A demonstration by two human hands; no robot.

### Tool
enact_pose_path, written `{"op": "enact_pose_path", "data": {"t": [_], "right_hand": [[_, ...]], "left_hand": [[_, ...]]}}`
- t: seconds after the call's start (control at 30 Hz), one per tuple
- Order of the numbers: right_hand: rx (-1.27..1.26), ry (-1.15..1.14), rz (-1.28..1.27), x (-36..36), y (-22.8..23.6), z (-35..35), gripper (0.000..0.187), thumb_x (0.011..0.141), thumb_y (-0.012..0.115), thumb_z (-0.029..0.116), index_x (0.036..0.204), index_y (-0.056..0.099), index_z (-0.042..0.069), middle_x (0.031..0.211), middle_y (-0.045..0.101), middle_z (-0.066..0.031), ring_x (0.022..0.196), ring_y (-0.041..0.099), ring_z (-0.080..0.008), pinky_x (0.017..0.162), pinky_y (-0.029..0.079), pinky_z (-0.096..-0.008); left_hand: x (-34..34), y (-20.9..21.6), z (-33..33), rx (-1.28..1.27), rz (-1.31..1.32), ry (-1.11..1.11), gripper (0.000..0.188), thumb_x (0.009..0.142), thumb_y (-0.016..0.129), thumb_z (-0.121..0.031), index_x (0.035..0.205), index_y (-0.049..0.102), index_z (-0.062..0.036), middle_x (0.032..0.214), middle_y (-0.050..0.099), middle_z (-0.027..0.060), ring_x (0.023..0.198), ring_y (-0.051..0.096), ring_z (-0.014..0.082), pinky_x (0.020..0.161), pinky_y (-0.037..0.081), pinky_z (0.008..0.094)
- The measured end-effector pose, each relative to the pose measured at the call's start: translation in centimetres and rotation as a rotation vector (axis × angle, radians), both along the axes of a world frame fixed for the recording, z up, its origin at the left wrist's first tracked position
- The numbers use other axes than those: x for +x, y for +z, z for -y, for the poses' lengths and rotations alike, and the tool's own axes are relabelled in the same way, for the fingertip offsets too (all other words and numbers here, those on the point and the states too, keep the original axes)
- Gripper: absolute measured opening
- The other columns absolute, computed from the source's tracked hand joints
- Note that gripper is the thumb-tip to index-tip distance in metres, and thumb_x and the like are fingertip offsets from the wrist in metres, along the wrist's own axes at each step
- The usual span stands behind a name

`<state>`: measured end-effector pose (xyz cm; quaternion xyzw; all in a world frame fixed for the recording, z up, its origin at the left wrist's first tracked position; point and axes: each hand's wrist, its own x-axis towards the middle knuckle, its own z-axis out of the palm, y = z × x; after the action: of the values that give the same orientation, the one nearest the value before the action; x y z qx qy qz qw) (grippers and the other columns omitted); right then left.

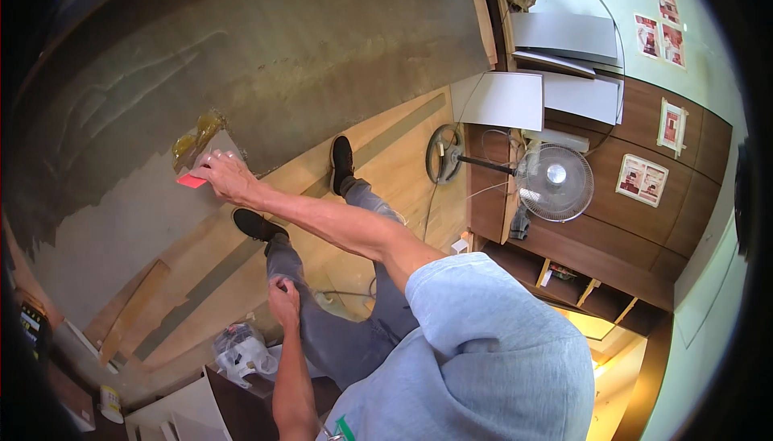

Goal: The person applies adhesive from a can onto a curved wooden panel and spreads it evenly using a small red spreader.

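Note:
My right hand (225, 175) grips a flat spreader (192, 178) with a red edge. Its blade lies against a large sheet (121, 240), beside a thick yellow-brown lump of what looks like glue (208, 130). Beyond the blade the sheet is coated dark and glossy, with streaks at the far left; the nearer left part is pale grey and looks bare. My left hand (283, 302) rests at my left knee with its fingers curled in; whatever they may hold is hidden.
Wooden boards (403, 139) lie under my shoes. A standing fan (554, 173) lies tipped at the right, near white panels (503, 101) and brown cabinets (644, 199). A clear plastic bag (241, 352) and a white tub (110, 405) are at the lower left. Cables trail by my legs.

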<state>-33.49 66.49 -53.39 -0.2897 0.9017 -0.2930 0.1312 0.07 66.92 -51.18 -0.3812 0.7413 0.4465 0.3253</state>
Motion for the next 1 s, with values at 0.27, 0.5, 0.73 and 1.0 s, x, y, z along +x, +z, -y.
{"op": "enact_pose_path", "data": {"t": [0.27, 0.5, 0.73, 1.0], "right_hand": [[0.156, 0.02, -0.053, -3.9, -0.9, -1.7, 0.044, 0.079, 0.062, 0.003, 0.119, 0.075, 0.016, 0.102, 0.071, -0.015, 0.09, 0.068, -0.0372, 0.079, 0.056, -0.0489], [0.329, 0.129, -0.204, -14.9, -2.9, -2.5, 0.047, 0.089, 0.057, 0.003, 0.13, 0.071, 0.021, 0.116, 0.07, -0.0126, 0.107, 0.065, -0.0356, 0.092, 0.053, -0.049], [0.353, 0.214, -0.221, -6.6, -2.7, -3.4, 0.049, 0.085, 0.063, 0.004, 0.132, 0.067, 0.02, 0.124, 0.067, -0.0061, 0.113, 0.062, -0.0298, 0.093, 0.049, -0.046], [0.322, 0.173, -0.137, 6.1, -2.0, -10.4, 0.046, 0.086, 0.058, 0.0, 0.129, 0.068, 0.014, 0.122, 0.067, -0.007, 0.113, 0.061, -0.0282, 0.091, 0.048, -0.0443]], "left_hand": [[0.3, 0.4, 1.6, -0.026, 0.076, 0.031, 0.032, 0.094, 0.063, -0.027, 0.113, 0.07, -0.0032, 0.111, 0.073, 0.0217, 0.103, 0.071, 0.0382, 0.09, 0.055, 0.0449], [0.0, 0.4, 0.7, -0.015, 0.106, 0.064, 0.028, 0.093, 0.064, -0.027, 0.111, 0.068, -0.005, 0.111, 0.072, 0.0201, 0.104, 0.069, 0.0399, 0.089, 0.054, 0.0473], [1.6, -0.2, 0.9, -0.031, 0.091, 0.105, 0.028, 0.093, 0.064, -0.027, 0.112, 0.068, -0.0065, 0.113, 0.072, 0.0181, 0.106, 0.068, 0.0397, 0.089, 0.054, 0.0482], [1.5, -0.3, 0.8, -0.033, 0.073, 0.095, 0.027, 0.093, 0.065, -0.025, 0.112, 0.068, -0.0066, 0.113, 0.072, 0.0188, 0.106, 0.069, 0.0392, 0.089, 0.055, 0.0482]]}}
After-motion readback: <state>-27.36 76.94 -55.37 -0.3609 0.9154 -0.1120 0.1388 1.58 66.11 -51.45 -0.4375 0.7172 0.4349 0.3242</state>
